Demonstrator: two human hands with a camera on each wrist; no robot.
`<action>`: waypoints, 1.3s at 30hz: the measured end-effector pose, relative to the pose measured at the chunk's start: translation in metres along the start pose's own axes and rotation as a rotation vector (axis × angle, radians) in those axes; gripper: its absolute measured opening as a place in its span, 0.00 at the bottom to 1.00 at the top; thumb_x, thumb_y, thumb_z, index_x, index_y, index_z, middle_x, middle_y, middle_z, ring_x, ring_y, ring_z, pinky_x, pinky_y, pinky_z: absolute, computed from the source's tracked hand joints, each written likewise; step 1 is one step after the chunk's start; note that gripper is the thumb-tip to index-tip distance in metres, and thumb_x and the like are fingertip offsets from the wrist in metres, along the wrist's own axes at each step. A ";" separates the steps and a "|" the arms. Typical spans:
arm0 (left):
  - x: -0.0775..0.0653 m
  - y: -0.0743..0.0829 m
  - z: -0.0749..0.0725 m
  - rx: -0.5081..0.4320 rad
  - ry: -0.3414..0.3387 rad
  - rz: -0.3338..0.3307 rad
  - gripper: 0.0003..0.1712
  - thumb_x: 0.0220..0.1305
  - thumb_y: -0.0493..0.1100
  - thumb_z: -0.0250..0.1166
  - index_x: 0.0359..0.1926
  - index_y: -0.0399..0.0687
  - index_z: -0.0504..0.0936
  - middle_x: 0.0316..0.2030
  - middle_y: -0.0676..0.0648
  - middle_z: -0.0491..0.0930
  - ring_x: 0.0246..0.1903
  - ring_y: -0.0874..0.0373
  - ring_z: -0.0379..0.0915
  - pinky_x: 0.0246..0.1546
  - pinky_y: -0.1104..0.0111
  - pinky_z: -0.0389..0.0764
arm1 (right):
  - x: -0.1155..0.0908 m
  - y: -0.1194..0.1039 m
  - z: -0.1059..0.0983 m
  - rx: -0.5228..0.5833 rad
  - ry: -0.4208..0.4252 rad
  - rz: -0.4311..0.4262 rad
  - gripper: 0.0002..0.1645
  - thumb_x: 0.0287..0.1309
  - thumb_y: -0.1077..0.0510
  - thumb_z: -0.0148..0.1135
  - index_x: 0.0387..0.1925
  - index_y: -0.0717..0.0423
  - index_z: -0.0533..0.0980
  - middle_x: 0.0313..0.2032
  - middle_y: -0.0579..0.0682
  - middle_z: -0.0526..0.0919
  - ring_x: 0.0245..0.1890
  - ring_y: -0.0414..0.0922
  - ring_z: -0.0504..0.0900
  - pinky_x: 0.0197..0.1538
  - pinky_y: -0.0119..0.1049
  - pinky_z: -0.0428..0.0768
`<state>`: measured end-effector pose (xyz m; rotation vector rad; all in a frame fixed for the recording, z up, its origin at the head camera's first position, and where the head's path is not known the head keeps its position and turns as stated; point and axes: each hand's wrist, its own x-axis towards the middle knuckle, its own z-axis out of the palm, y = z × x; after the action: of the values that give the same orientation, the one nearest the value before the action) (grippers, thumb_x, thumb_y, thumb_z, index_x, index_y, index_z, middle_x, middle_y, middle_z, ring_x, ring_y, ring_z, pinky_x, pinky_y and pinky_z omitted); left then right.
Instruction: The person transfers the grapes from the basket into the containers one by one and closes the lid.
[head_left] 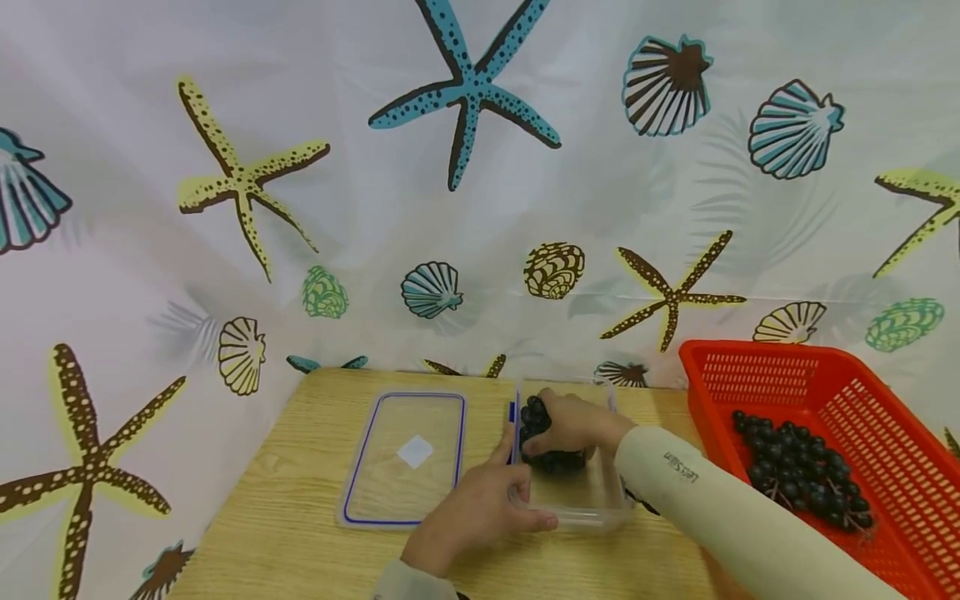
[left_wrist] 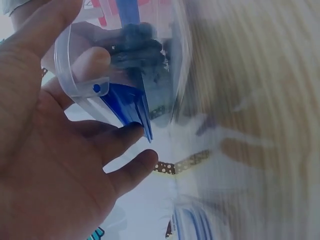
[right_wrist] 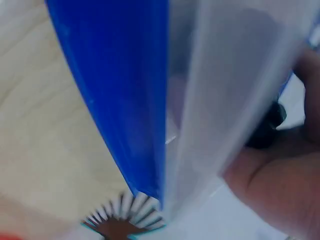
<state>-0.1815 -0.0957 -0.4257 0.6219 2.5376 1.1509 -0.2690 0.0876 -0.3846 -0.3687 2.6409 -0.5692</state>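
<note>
A bunch of dark grapes lies inside a clear plastic container on the table. My right hand reaches in over the container's right side and grips the grapes, thumb and fingers around the bunch. At the container's left near corner, my left hand holds the wall, with the thumb along the near rim. Fingertips of that hand touch a blue latch flap in the left wrist view. Another blue latch flap stands large before the right wrist camera, which shows only a little of the grapes.
A clear lid with a blue seal lies flat left of the container. To the right stands a red basket with another bunch of dark grapes inside. Behind the wooden table hangs a cloth with starfish and shells.
</note>
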 end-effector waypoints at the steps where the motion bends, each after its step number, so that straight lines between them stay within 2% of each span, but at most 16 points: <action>1: 0.000 -0.001 0.000 -0.006 -0.002 0.007 0.24 0.57 0.62 0.75 0.25 0.53 0.74 0.79 0.37 0.35 0.19 0.59 0.66 0.26 0.66 0.72 | 0.002 0.000 0.000 0.036 0.035 0.014 0.50 0.63 0.43 0.70 0.73 0.64 0.58 0.61 0.67 0.73 0.37 0.54 0.83 0.34 0.49 0.84; 2: -0.001 -0.002 0.000 -0.011 -0.003 0.015 0.24 0.57 0.61 0.75 0.25 0.53 0.73 0.79 0.37 0.35 0.18 0.59 0.64 0.25 0.67 0.71 | 0.004 0.000 -0.001 0.076 0.077 0.028 0.45 0.64 0.45 0.69 0.71 0.65 0.60 0.59 0.66 0.74 0.33 0.52 0.82 0.30 0.47 0.83; 5: -0.001 -0.003 0.000 -0.022 -0.007 0.034 0.24 0.57 0.61 0.76 0.25 0.53 0.72 0.79 0.37 0.35 0.18 0.60 0.62 0.23 0.68 0.69 | 0.007 -0.001 -0.006 0.109 0.149 0.040 0.36 0.66 0.48 0.68 0.62 0.69 0.67 0.52 0.64 0.79 0.34 0.49 0.80 0.33 0.43 0.80; 8: -0.001 -0.003 0.000 -0.030 -0.010 0.034 0.25 0.56 0.61 0.76 0.25 0.53 0.73 0.79 0.37 0.34 0.18 0.60 0.63 0.23 0.68 0.70 | 0.006 -0.002 -0.008 0.106 0.043 0.009 0.40 0.67 0.48 0.66 0.68 0.69 0.64 0.59 0.64 0.75 0.44 0.51 0.80 0.39 0.44 0.81; 11: 0.000 -0.001 -0.001 -0.019 -0.009 0.020 0.25 0.55 0.63 0.76 0.25 0.53 0.74 0.79 0.39 0.34 0.19 0.58 0.66 0.23 0.67 0.71 | 0.004 -0.004 -0.007 0.122 -0.098 -0.023 0.50 0.68 0.48 0.66 0.76 0.67 0.52 0.71 0.65 0.64 0.61 0.58 0.74 0.52 0.51 0.79; 13: 0.001 0.001 -0.003 -0.008 -0.006 0.006 0.25 0.55 0.63 0.76 0.25 0.53 0.74 0.79 0.39 0.34 0.22 0.57 0.68 0.24 0.66 0.72 | 0.004 -0.005 -0.009 0.118 -0.127 -0.046 0.54 0.67 0.50 0.68 0.78 0.66 0.46 0.75 0.65 0.56 0.69 0.60 0.65 0.61 0.54 0.73; 14: 0.002 0.001 -0.003 -0.003 -0.004 0.000 0.25 0.55 0.63 0.76 0.25 0.53 0.74 0.79 0.39 0.34 0.22 0.56 0.68 0.24 0.66 0.72 | 0.005 -0.005 -0.009 0.086 -0.126 -0.063 0.55 0.65 0.50 0.69 0.78 0.65 0.46 0.75 0.64 0.56 0.71 0.60 0.62 0.64 0.55 0.69; 16: 0.002 0.001 -0.003 0.007 0.001 -0.011 0.25 0.54 0.64 0.76 0.24 0.53 0.75 0.79 0.38 0.34 0.24 0.55 0.69 0.24 0.65 0.72 | 0.009 -0.004 -0.009 0.001 -0.111 -0.101 0.56 0.62 0.51 0.72 0.78 0.64 0.49 0.73 0.63 0.60 0.71 0.58 0.63 0.68 0.53 0.65; 19: 0.002 0.001 -0.001 -0.006 0.004 -0.020 0.25 0.54 0.63 0.76 0.24 0.53 0.75 0.79 0.38 0.35 0.24 0.55 0.68 0.24 0.65 0.71 | 0.015 -0.001 -0.007 -0.119 -0.078 -0.141 0.55 0.58 0.51 0.76 0.77 0.63 0.54 0.69 0.61 0.68 0.68 0.56 0.69 0.65 0.52 0.69; 21: 0.001 0.001 0.000 -0.004 0.007 -0.014 0.25 0.54 0.63 0.77 0.23 0.53 0.74 0.79 0.37 0.36 0.22 0.56 0.66 0.23 0.66 0.70 | 0.018 0.001 -0.006 -0.180 -0.024 -0.142 0.54 0.57 0.51 0.77 0.76 0.61 0.56 0.66 0.61 0.72 0.65 0.56 0.72 0.63 0.51 0.72; 26: 0.002 0.004 0.001 0.007 0.016 0.016 0.24 0.54 0.62 0.77 0.22 0.54 0.74 0.78 0.35 0.38 0.19 0.58 0.63 0.23 0.66 0.70 | 0.017 -0.001 -0.007 -0.328 0.139 -0.093 0.56 0.54 0.45 0.77 0.76 0.59 0.59 0.62 0.61 0.76 0.58 0.57 0.77 0.55 0.51 0.78; 29: 0.004 0.006 0.002 0.014 0.010 0.020 0.24 0.54 0.62 0.76 0.22 0.54 0.74 0.78 0.36 0.38 0.19 0.58 0.65 0.24 0.66 0.71 | 0.016 -0.001 -0.009 -0.370 0.161 -0.053 0.59 0.51 0.39 0.77 0.76 0.59 0.60 0.59 0.60 0.79 0.54 0.56 0.80 0.52 0.50 0.79; 31: 0.005 0.006 0.003 0.014 0.005 0.012 0.25 0.55 0.62 0.76 0.23 0.54 0.74 0.78 0.36 0.37 0.20 0.57 0.65 0.25 0.65 0.71 | 0.018 0.002 -0.010 -0.317 0.134 -0.036 0.59 0.52 0.38 0.76 0.76 0.58 0.59 0.60 0.59 0.78 0.51 0.55 0.82 0.48 0.50 0.81; 35: 0.007 0.005 0.003 0.004 -0.008 -0.004 0.24 0.56 0.62 0.76 0.24 0.53 0.74 0.79 0.36 0.35 0.20 0.56 0.65 0.24 0.65 0.71 | 0.020 0.015 -0.013 -0.100 0.049 -0.006 0.54 0.59 0.41 0.73 0.76 0.57 0.58 0.65 0.60 0.73 0.40 0.51 0.84 0.38 0.49 0.84; 37: 0.007 0.003 0.003 -0.010 -0.014 -0.011 0.24 0.57 0.61 0.75 0.25 0.52 0.74 0.79 0.36 0.34 0.20 0.56 0.65 0.24 0.64 0.71 | 0.017 0.019 -0.018 -0.013 0.034 -0.003 0.49 0.62 0.43 0.71 0.75 0.56 0.59 0.62 0.60 0.75 0.30 0.49 0.83 0.30 0.48 0.84; 39: 0.007 0.002 0.003 -0.021 -0.017 -0.016 0.24 0.57 0.61 0.75 0.26 0.52 0.74 0.79 0.36 0.34 0.20 0.56 0.66 0.24 0.64 0.71 | 0.012 0.021 -0.025 0.009 0.040 -0.023 0.44 0.65 0.45 0.68 0.73 0.57 0.62 0.54 0.59 0.80 0.25 0.48 0.80 0.30 0.46 0.83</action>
<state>-0.1858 -0.0893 -0.4262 0.6024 2.5079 1.1605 -0.2939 0.1104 -0.3768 -0.3899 2.6744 -0.6011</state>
